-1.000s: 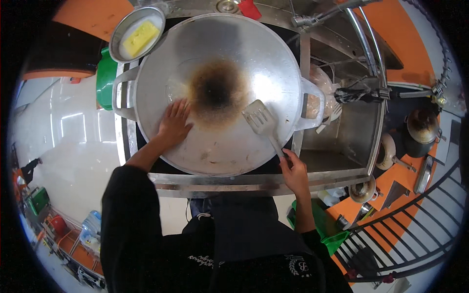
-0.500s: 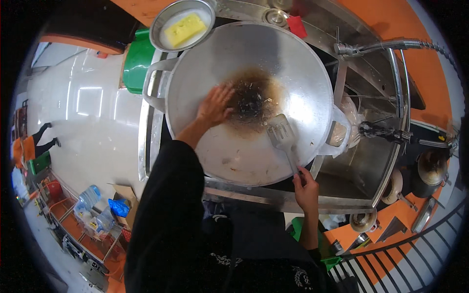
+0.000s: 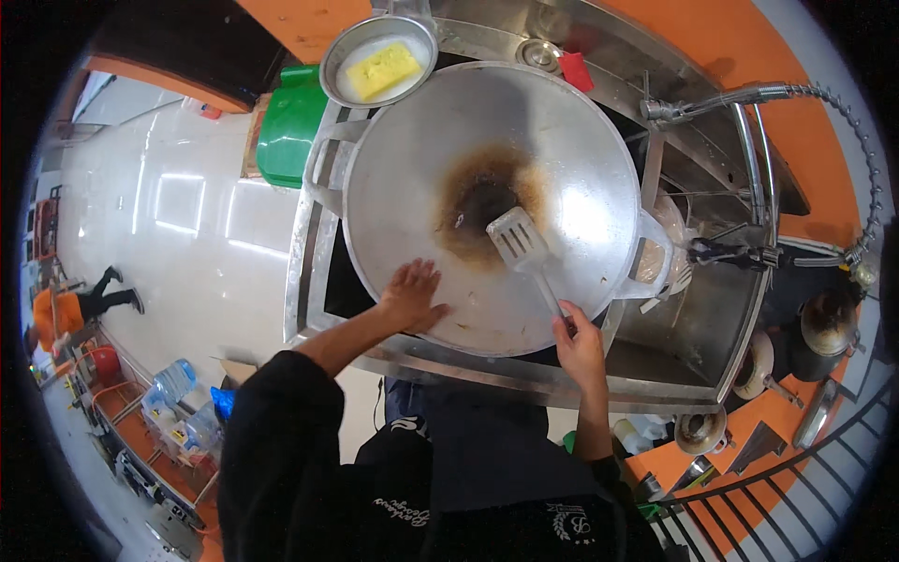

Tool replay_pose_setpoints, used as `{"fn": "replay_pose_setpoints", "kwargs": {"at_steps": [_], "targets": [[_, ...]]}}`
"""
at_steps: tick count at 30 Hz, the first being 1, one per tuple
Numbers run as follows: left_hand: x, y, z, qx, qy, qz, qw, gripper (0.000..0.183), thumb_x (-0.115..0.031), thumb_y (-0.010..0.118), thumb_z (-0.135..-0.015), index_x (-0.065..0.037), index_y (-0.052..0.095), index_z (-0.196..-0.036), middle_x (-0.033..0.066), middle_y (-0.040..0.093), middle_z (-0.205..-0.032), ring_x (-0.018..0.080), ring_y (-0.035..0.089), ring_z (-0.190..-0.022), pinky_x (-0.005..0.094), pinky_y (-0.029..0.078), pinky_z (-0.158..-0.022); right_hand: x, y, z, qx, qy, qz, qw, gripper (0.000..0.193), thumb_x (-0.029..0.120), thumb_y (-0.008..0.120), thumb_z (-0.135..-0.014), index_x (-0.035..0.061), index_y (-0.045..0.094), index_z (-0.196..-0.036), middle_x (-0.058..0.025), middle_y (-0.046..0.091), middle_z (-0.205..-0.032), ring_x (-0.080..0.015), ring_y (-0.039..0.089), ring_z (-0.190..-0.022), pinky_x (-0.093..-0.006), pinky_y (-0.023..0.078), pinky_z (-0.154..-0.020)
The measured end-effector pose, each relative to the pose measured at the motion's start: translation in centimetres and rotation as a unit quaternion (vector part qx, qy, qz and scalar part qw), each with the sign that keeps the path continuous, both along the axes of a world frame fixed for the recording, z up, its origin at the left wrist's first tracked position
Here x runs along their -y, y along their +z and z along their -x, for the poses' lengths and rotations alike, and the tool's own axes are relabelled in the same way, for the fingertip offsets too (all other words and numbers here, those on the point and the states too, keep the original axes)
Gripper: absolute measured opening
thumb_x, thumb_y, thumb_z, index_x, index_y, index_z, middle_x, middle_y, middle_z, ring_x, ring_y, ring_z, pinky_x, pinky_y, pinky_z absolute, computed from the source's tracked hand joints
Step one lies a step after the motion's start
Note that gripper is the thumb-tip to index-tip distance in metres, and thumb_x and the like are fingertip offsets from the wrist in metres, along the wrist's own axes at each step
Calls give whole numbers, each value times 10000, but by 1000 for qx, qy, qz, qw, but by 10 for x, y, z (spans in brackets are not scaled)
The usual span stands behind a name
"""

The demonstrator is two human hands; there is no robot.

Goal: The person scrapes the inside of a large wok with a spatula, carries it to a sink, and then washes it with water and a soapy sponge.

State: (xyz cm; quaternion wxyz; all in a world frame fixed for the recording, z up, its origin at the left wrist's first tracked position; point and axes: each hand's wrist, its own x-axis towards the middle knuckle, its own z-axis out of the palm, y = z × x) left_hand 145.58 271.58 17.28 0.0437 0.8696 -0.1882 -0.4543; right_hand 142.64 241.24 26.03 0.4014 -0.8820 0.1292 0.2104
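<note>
A large two-handled metal wok [image 3: 403, 187] sits in front of me, with a brown, scorched patch [image 3: 487, 201] at its bottom. My right hand [image 3: 581, 347] is closed around the handle end of a slotted spatula [image 3: 518, 240], near the wok's near right rim. The spatula's head lies over the lower right part of the burnt patch. Over the near left side of the wok my left hand [image 3: 410, 297] is spread flat, fingers apart and holding nothing. Whether its palm touches the metal I cannot tell.
A metal bowl [image 3: 332, 66] with a yellow sponge [image 3: 383, 70] in whitish liquid stands beyond the wok's far left. At right are a steel sink [image 3: 665, 347] and a spring-hose faucet [image 3: 712, 101]. A green bin [image 3: 290, 131] stands left; a person in orange [image 3: 61, 314] is far left.
My left hand has pulled back from the burnt patch toward the wok's near left rim. The spatula's head has shifted left and slightly away from me. The view has shifted a little.
</note>
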Motion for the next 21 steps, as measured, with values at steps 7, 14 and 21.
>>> {"fn": "replay_pose_setpoints", "kwargs": {"at_steps": [7,14,21], "targets": [[83,-105,-72,334,62,87,936,671,-480,273,-976,-61,195,-1494,141,84,-1573,294,55,-1455,424,48,-1176,22,-2,35,31,-41,7,999,317,173,610,-899,14,586,-1171,-207,662,-844,-260,665,-744,-347,508,-687],[138,-115,-190,393,15,161,905,674,-459,301,-963,-55,194,-1492,112,132,-1571,274,96,-1452,409,77,-1179,29,16,38,-55,-96,29,993,316,183,594,-912,21,588,-1183,-189,678,-912,-255,674,-808,-355,514,-731],[109,-105,-256,537,176,183,805,628,-367,392,-954,-1,276,-1450,193,225,-1528,353,219,-1410,471,144,-1161,36,17,14,-70,-76,28,994,346,198,579,-918,-5,574,-1198,-217,664,-956,-288,665,-889,-371,501,-801]]}}
